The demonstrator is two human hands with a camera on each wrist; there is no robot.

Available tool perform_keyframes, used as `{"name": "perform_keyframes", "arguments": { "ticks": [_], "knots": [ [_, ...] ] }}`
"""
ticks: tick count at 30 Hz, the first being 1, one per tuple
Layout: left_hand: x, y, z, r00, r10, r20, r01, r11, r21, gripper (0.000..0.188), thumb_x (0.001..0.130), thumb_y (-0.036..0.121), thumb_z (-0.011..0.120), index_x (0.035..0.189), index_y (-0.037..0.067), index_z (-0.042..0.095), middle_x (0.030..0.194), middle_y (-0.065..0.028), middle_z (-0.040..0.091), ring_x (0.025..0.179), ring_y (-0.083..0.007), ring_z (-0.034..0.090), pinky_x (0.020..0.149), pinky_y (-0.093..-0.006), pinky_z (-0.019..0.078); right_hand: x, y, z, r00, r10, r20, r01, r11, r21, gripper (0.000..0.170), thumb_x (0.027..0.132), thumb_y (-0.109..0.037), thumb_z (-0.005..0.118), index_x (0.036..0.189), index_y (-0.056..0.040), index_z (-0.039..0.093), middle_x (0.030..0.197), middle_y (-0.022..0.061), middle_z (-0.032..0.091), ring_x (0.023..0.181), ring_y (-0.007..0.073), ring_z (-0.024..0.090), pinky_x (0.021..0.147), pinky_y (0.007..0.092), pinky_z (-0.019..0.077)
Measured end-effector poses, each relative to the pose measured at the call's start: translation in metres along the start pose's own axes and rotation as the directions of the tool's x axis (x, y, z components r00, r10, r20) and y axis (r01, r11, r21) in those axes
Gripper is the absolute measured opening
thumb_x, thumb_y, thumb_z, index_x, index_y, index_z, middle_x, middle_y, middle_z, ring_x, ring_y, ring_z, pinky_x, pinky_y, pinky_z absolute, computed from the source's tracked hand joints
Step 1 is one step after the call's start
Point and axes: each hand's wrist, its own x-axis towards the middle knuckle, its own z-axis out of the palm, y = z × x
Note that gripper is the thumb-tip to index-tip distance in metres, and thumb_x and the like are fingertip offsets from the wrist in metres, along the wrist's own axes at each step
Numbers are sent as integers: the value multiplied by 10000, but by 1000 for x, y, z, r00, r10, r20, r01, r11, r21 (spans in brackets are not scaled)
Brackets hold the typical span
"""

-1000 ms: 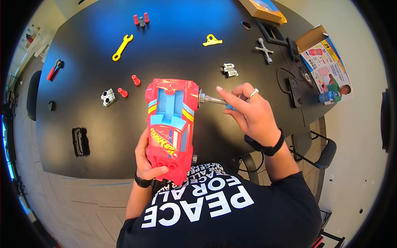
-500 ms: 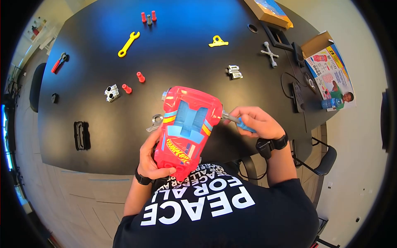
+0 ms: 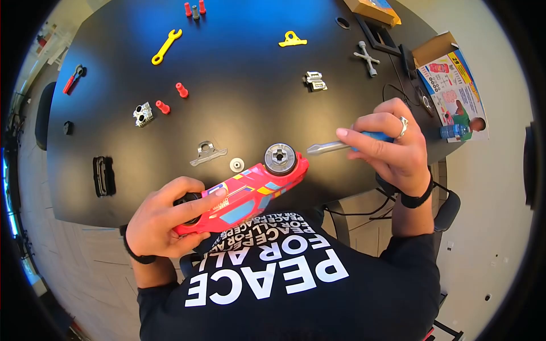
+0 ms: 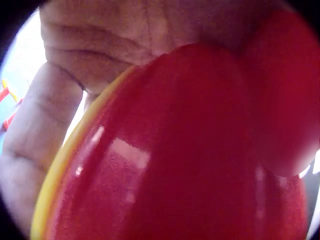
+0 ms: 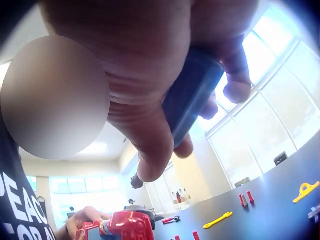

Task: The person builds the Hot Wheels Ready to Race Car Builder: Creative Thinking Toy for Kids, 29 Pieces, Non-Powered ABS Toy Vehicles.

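Note:
My left hand (image 3: 165,219) grips the rear of a red toy car (image 3: 250,196), which lies on its side in the air with one wheel (image 3: 280,159) facing up. In the left wrist view the red body (image 4: 165,150) fills the palm. My right hand (image 3: 395,148) holds a screwdriver by its blue handle (image 5: 192,95); the grey shaft (image 3: 327,148) points at the wheel, a small gap apart. A small grey round piece (image 3: 236,165) and a grey bracket-like part (image 3: 207,152) are seen beside the car.
Across the black table (image 3: 239,102) are a yellow wrench (image 3: 166,47), red pegs (image 3: 181,90), a silver engine-like part (image 3: 143,114), a yellow part (image 3: 292,40), a silver part (image 3: 315,81), a grey cross wrench (image 3: 367,58) and a black part (image 3: 103,176). A box (image 3: 449,79) and bottle (image 3: 453,131) stand right.
The car has turned from top-up onto its side, its wheel now facing up. The screwdriver has come away from the car's side, and my right hand has moved right and up.

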Motion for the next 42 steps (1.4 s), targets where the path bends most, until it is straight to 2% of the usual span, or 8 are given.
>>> {"name": "perform_keyframes", "arguments": {
  "ticks": [14, 20, 24, 27, 29, 32, 37, 42],
  "knots": [
    [27, 45, 21, 983, -87, 159, -8, 855, 519, 712, 807, 105, 798, 1502, 225, 702, 1152, -83, 651, 923, -246, 648, 576, -357, 527, 26, -35, -1, 871, -324, 370, 397, 907, -140, 281, 773, -197, 832, 1003, -36, 818, 897, 5, 660, 847, 233, 607, 633, 368, 493],
    [27, 44, 33, 979, -37, 200, -73, 853, 516, 706, 828, 80, 767, 1510, 245, 695, 1154, -62, 647, 901, -219, 626, 545, -334, 509, 18, -38, 0, 878, -99, 468, 190, 970, -151, 358, 881, -293, 865, 1147, -63, 802, 813, 4, 648, 700, 204, 618, 581, 356, 509],
    [16, 26, 27, 991, -52, 119, 4, 927, 375, 745, 771, 149, 853, 1498, 192, 695, 1200, -88, 660, 976, -265, 661, 641, -358, 557, -4, -11, -6, 959, 115, 259, -123, 992, 16, 421, 912, -393, 842, 1159, -57, 785, 779, 8, 635, 659, 203, 601, 600, 346, 489],
    [6, -3, 29, 997, -66, -51, 69, 997, 47, 770, 774, 183, 910, 1503, 115, 675, 1240, -136, 674, 1033, -303, 683, 798, -375, 579, -35, 14, 14, 831, 532, 161, -526, 657, 540, 632, 931, -626, 814, 1088, -16, 760, 785, 12, 602, 714, 141, 579, 655, 311, 424],
    [4, -18, 36, 971, -157, -181, 106, 958, -266, 849, 775, 261, 986, 1515, 22, 645, 1303, -196, 691, 1090, -334, 685, 1003, -405, 539, -75, 21, 50, 734, 641, 226, -570, 400, 718, 715, 832, -700, 888, 952, -15, 724, 824, -5, 580, 785, 111, 546, 709, 304, 408],
    [12, -30, 47, 981, -94, -172, 18, 919, -394, 858, 778, 280, 989, 1519, 17, 648, 1331, -191, 696, 1145, -322, 690, 1021, -418, 538, -81, 1, 113, 752, 657, 55, -385, 369, 846, 578, 975, -515, 846, 752, -53, 581, 923, 40, 618, 834, 144, 560, 794, 292, 476],
    [34, -35, 70, 1000, -3, 7, 7, 862, -507, 845, 790, 302, 1003, 1497, -9, 658, 1460, -207, 675, 1333, -351, 670, 1131, -444, 516, -98, -18, 127, 712, 596, 371, -291, -231, 928, 599, 1101, -528, 662, 1295, 35, 596, 1284, 228, 760, 1153, 276, 760, 983, 397, 616],
    [32, -21, 81, 985, -166, -50, 146, 948, -283, 813, 815, 273, 970, 1502, -3, 634, 1552, -203, 617, 1424, -385, 621, 1180, -463, 501, -119, -15, 117, 706, 606, 366, -353, -147, 924, 690, 1142, -475, 605, 1517, 101, 553, 1286, 206, 764, 1132, 237, 772, 1006, 389, 621]
  ]
}}
